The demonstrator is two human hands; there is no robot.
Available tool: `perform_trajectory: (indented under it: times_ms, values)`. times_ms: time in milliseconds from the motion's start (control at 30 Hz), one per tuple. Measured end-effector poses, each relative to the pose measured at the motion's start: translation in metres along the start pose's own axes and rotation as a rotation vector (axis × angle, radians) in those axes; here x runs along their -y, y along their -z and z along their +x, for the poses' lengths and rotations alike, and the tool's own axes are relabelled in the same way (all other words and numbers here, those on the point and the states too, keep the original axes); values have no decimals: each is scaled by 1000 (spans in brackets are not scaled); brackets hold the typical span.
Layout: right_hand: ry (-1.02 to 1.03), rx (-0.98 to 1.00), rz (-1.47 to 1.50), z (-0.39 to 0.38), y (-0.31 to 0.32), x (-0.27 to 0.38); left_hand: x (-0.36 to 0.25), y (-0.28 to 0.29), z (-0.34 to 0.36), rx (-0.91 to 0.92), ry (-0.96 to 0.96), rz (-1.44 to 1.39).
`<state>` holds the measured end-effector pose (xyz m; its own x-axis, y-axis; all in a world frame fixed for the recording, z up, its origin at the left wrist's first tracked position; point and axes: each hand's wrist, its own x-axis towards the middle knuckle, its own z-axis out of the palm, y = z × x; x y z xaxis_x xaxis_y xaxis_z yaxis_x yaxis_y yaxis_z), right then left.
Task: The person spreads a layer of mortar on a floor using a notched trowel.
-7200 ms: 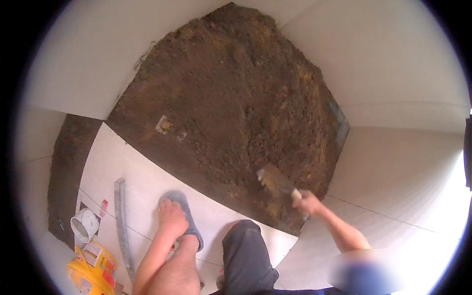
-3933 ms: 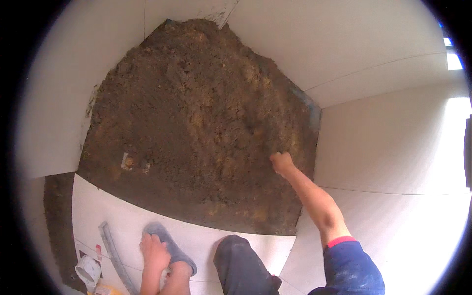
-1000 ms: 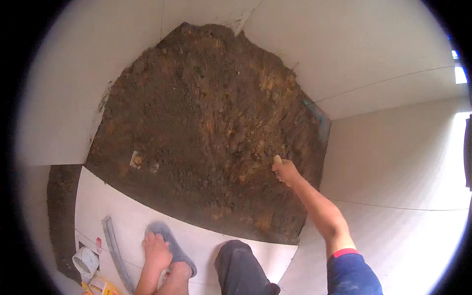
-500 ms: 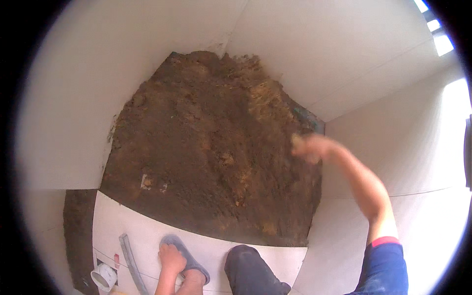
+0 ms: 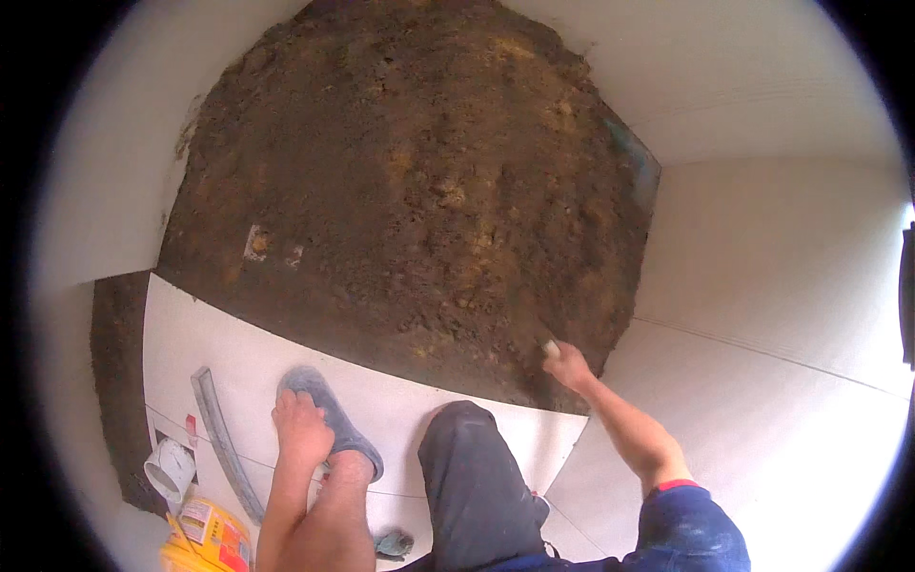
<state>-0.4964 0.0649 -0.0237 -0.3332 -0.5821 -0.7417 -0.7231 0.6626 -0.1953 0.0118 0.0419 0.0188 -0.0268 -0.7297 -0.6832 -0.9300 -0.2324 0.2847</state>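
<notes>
Probably stiff, the pale tool handle [image 5: 551, 349], best held full-fisted, is wrapped by the right hand [image 5: 570, 367] over brown bedding [image 5: 381, 181]; the left hand [image 5: 303, 429] rests on a grey clog [image 5: 338, 413], grip unclear.

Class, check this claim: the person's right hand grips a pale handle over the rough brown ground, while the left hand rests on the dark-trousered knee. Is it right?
Not quite: the left hand rests on the grey clog instead, as the head view shows. The right hand does grip a pale handle over the rough brown ground.
</notes>
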Motion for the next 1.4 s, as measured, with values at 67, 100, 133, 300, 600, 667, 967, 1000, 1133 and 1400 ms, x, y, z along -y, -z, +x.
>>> perform_trajectory:
  times_ms: [67,100,133,300,600,667,967,1000,1133,1400]
  values:
    - [121,-76,34,50,-15,35,-3,1,-1,-24,-11,-7]
    - [47,-94,232,80,-18,53,-7,0,2,-20,-26,-13]
    - [93,-209,299,94,-21,100,-5,-1,0,-14,-17,-8]
    - [-17,61,302,89,74,222,12,-9,-5,-44,-4,-7]
    - [-19,58,475,20,236,261,-3,0,4,22,17,20]
    - [-38,122,293,12,213,194,-4,1,6,51,40,17]
    - [-473,70,696,-88,64,-46,5,-9,-1,-61,-56,53]
    - [-469,41,756,-84,59,-55,1,-6,-1,-64,-57,45]
    - [-325,-120,813,-20,37,-66,-5,1,-1,-22,-31,52]
    - [-17,-60,-888,204,83,-72,-5,0,1,-7,-79,34]
